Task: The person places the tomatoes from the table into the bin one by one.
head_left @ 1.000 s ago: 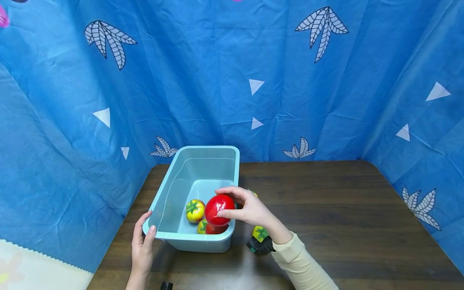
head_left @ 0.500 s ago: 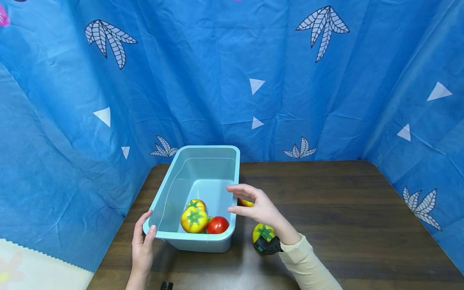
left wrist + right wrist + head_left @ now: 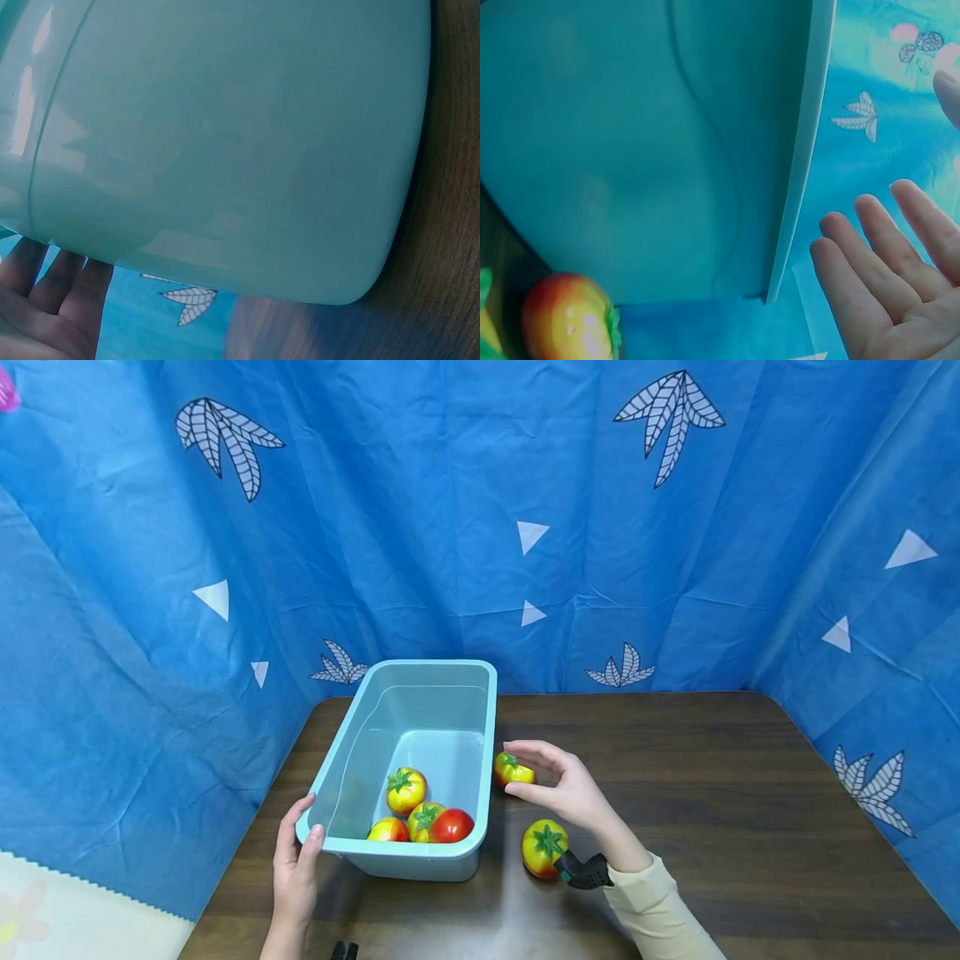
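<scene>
A light blue-green plastic bin stands on the table's left side, with several red and yellow tomatoes at its near end. My left hand holds the bin's near left corner, thumb at the rim; the left wrist view shows its fingers against the bin's outer wall. To the right of the bin, my right hand hovers with fingers spread and nothing in them. Partly behind it, a yellow-red tomato sits beside the bin wall. Another tomato rests nearer, by the right wrist's black strap.
The dark wooden table extends to the right. A blue patterned curtain hangs around its back and sides. A small black object shows at the bottom edge, near my left forearm.
My right hand has let go of a tomato over the bin and moved right, out past the rim. The tomato has dropped among the others inside. My left hand stays in place.
</scene>
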{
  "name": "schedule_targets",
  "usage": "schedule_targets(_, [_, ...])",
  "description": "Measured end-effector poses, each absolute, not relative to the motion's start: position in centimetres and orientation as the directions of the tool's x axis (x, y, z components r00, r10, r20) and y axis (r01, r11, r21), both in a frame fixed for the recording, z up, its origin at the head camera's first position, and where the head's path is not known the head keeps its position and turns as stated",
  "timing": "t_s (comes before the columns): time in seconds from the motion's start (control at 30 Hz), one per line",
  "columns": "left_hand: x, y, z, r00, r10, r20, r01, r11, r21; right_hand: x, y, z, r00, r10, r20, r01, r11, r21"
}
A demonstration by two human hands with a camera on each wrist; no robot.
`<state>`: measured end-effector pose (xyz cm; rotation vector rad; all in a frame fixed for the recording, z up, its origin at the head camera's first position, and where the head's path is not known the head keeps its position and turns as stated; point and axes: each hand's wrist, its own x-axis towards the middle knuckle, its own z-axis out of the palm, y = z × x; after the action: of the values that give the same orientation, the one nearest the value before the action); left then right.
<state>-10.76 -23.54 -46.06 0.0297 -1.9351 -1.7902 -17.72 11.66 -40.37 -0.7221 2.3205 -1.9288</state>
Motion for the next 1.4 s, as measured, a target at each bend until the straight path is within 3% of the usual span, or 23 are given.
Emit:
schedule_targets(0.5, [-10.7, -23.5, -45.9, -0.872, -0.343, 0.350, 0.321, 0.140, 0.937, -17.3, 14.1, -43.0, -0.894, -0.371, 0.253, -0.324, 0.144, -0.935])
schedule_targets(1.23, [-10.7, -23.6, -46.0, -0.870, -0.329, 0.367, 0.343, 0.133, 0.930, -16.6, 16.0, -48.8, -0.828, -0.533, 0.173, -0.265, 0.101, -0.959])
schedule_targets(1.4, [-10.7, -23.6, -46.1, -0.866, -0.329, 0.378, 0.350, 0.142, 0.926, -16.6, 16.2, -50.1, -0.819, -0.557, 0.139, -0.258, 0.142, -0.956])
